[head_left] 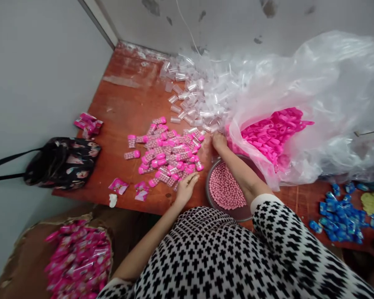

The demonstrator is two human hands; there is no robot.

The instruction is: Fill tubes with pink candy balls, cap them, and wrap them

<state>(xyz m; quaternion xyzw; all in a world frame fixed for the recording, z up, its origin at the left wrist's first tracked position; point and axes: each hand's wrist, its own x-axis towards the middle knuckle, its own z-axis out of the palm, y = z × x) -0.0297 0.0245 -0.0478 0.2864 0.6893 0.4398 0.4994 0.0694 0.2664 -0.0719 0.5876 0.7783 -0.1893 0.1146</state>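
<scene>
Dozens of small clear tubes with pink caps (168,154) lie heaped in the middle of the wooden table (124,104), and from the head view I see each one packed with pale pink beads. The picture-printed pink packets (118,185) at the near left edge carry print too small for me to read, and I cannot make out any brand anywhere else. My left hand (187,187) rests palm down on the near edge of that heap with its fingers loosely curled; I cannot tell whether it holds a tube. My right hand (220,142) reaches over a round bowl of pink beads (226,191) to the far right corner of the heap, just beside the mouth of a big clear plastic bag (330,91). Its fingers are bunched downward and what they grip is hidden. Loose pink caps (274,133) fill the bag. Beyond the heap, empty clear tubes (190,95) spread toward the far wall. A black bag (62,162) sits at the left edge of the table, with more pink wrappers (89,123) just beyond it. Blue wrapped pieces (343,218) lie at the near right. Below the table at the near left, a brown box (18,265) holds a mass of pink packs (77,259). My right forearm crosses the bowl and covers part of its far rim.
</scene>
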